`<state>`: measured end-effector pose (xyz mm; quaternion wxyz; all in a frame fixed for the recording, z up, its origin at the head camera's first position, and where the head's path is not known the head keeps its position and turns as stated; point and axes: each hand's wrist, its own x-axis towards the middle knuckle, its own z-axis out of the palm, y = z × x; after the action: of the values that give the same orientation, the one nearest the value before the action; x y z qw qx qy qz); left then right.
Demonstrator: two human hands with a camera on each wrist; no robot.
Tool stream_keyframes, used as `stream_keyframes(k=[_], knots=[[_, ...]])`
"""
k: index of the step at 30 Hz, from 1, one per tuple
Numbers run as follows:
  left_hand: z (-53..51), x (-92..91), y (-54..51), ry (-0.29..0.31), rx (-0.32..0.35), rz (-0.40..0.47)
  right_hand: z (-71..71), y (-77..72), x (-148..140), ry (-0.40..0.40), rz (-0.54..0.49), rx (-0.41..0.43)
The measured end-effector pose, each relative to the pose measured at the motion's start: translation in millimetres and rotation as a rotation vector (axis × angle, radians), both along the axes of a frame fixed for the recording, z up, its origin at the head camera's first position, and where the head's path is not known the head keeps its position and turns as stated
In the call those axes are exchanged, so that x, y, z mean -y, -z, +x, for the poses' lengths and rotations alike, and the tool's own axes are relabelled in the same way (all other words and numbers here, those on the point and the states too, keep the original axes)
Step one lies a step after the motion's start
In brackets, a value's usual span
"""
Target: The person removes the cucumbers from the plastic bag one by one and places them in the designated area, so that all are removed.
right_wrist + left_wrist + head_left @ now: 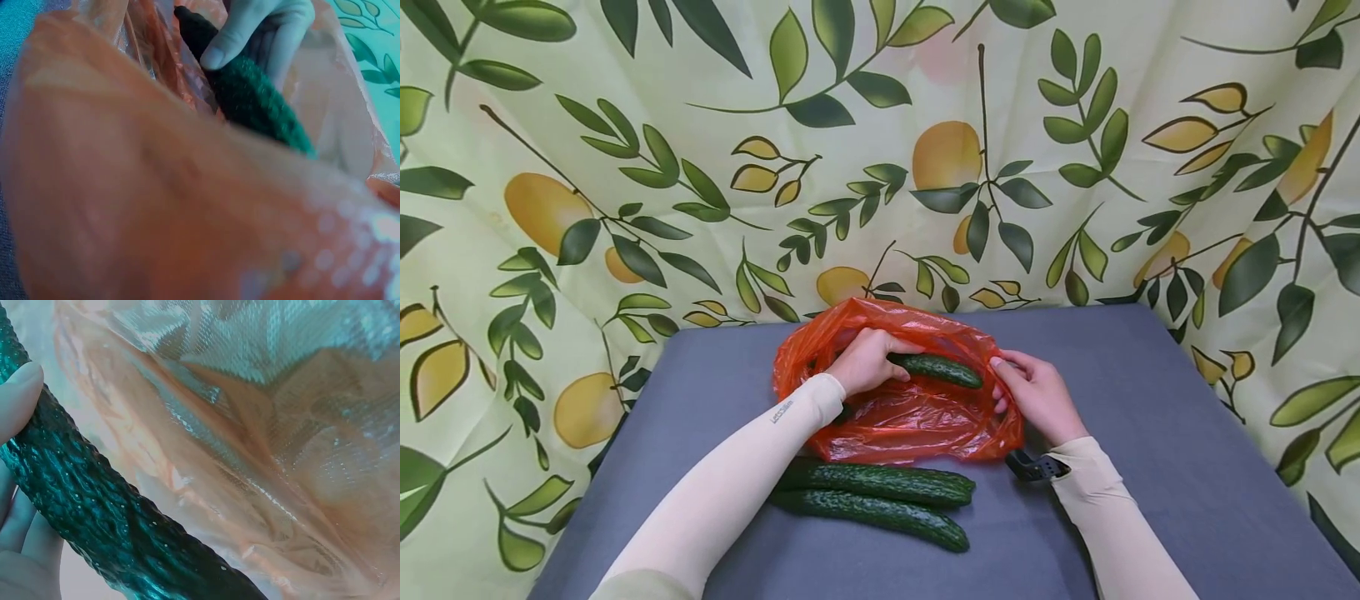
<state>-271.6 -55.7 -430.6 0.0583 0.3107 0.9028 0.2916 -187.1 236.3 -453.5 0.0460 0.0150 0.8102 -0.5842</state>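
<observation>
My left hand (868,362) grips a dark green cucumber (943,370) inside the mouth of a red plastic bag (895,429). In the left wrist view the thumb lies across the bumpy cucumber (125,512), fingers on its other side. The right wrist view shows the same cucumber (256,100) between thumb and fingers, its far end hidden by the bag. My right hand (1037,392) pinches the bag's right rim between thumb and fingers. Two more cucumbers lie side by side on the table before the bag, the upper one (887,483) and the lower one (880,515), their left ends behind my left forearm.
The grey tabletop (722,383) extends on both sides of the bag. Behind it hangs a cloth (865,208) printed with leaves and orange fruit, meeting the table's back edge. A black band (1036,467) is on my right wrist.
</observation>
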Motion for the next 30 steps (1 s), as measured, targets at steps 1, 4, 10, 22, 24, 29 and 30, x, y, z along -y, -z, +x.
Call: stream_keyframes(k=[1, 4, 10, 22, 24, 29, 30], knots=[[2.1, 1.0, -0.9, 0.0, 0.009, 0.011, 0.0, -0.2, 0, 0.001, 0.001, 0.002], [8.8, 2.2, -5.2, 0.002, 0.029, 0.041, -0.1, -0.5, 0, -0.002, 0.004, 0.004], [22.5, 0.0, -13.9, 0.05, 0.009, 0.07, 0.5, -0.1, -1, -0.002, 0.026, 0.002], [52.5, -11.1, -36.3, 0.156, -0.037, 0.127, -1.2, 5.2, 0, -0.02, 0.11, -0.04], [58.8, -13.1, -40.7, 0.159, -0.039, 0.127, -1.2, 4.6, 1, -0.026, 0.093, -0.032], [75.0, -20.1, -53.0, 0.199, -0.045, 0.131, -3.0, 1.4, 2, -0.032, 0.11, -0.055], [78.0, -21.4, -55.7, 0.214, -0.048, 0.135, -3.7, 0.9, 3, -0.03, 0.113, -0.057]])
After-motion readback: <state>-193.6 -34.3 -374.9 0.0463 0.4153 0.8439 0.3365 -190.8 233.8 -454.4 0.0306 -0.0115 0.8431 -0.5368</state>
